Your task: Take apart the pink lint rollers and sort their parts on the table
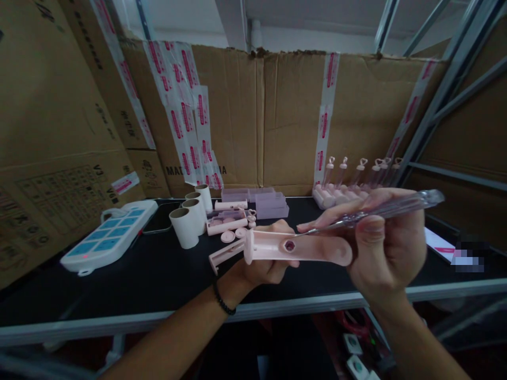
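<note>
Over the black table, my left hand (273, 266) is closed round a long pink plastic housing (317, 249). Its open channel faces me, with a small dark hexagonal recess (290, 246) near the middle. In my right hand (392, 253) is a screwdriver (368, 210) with a clear handle, pinched between thumb and fingers. Its thin metal shaft points left, and the tip is near the housing's upper edge; whether it touches cannot be made out. Behind my left hand lies a pink frame-like part (225, 254), beside round pink discs (227, 236).
White cardboard tubes (184, 229) stand left of centre, near a white power strip (111, 235) and a dark phone (158, 217). Translucent lilac boxes (271, 206) and a pink tray (226, 226) sit behind. Several pink assemblies with heart-shaped tops (325, 195) stand at back right. Cardboard (297, 116) walls the table.
</note>
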Demonstrator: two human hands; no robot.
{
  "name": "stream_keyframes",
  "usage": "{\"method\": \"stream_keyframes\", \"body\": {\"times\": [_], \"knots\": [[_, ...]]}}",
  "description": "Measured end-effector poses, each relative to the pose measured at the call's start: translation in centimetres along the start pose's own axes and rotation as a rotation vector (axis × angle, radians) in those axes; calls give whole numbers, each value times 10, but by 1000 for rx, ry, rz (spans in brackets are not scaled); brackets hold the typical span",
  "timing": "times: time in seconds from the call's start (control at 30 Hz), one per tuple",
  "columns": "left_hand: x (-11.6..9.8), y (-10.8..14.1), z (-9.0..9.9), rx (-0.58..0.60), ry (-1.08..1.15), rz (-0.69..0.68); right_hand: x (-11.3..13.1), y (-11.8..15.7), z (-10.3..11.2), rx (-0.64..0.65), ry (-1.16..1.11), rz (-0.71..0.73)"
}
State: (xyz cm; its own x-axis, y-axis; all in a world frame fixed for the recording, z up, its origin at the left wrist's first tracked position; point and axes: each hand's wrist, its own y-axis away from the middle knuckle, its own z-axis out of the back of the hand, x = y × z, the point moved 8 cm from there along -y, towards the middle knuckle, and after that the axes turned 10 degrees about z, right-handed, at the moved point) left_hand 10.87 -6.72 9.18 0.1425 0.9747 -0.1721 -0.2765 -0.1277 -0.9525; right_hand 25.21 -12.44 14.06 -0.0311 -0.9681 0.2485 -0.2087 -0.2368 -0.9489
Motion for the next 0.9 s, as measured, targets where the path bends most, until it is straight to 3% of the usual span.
{"method": "stream_keyframes", "body": {"times": [0.33,0.57,0.7,0.9], "knots": [[0,1,0,0,61,7,2,-2,-4,-11,25,30],[1,3,0,-15,29,-26,-1,-2,-4,-12,24,-29],[6,2,-1,24,28,76,-5,-6,-6,23,16,-134],[7,2,-4,79,6,115,-13,-7,-9,149,18,-280]]}}
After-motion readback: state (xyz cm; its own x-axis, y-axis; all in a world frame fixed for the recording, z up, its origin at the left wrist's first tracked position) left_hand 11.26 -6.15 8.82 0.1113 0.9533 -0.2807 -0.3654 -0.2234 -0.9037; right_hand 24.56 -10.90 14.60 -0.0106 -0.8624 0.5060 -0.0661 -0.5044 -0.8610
